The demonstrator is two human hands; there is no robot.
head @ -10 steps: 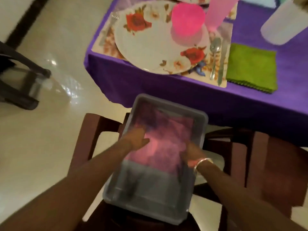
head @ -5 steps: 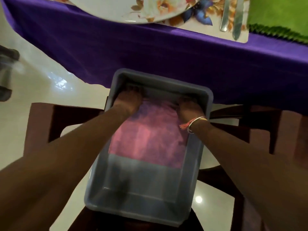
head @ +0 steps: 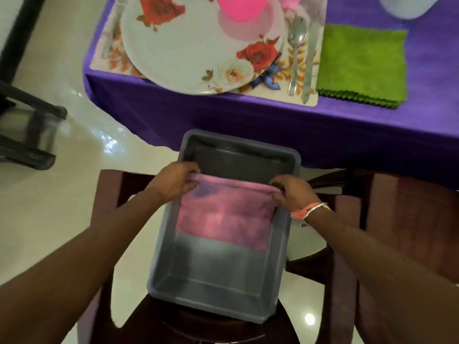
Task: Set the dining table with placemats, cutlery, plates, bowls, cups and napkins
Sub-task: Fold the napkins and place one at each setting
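A pink napkin point(head: 223, 214) hangs inside a grey plastic tub point(head: 218, 289) that rests on dark wooden chairs. My left hand point(head: 176, 181) pinches its far left corner and my right hand point(head: 289, 192) pinches its far right corner, lifting that edge above the tub floor. On the purple-clothed table point(head: 248, 127) beyond lies a floral placemat point(head: 283, 80) with a rose-patterned plate point(head: 188, 50), a pink bowl point(head: 238, 8), a spoon point(head: 296, 45) and a knife point(head: 310, 60). A green napkin point(head: 362, 65) lies to the right of the placemat.
The tub sits on brown wooden chairs point(head: 397, 219) pushed close to the table edge. A black chair frame point(head: 27, 135) stands on the glossy floor at the left. A pale translucent cup point(head: 407, 6) is at the table's top right.
Both hands had been pressed down at the napkin's far corners; now they have raised that edge and drawn it toward me, baring the tub's far floor. The camera tilted up to show the table.
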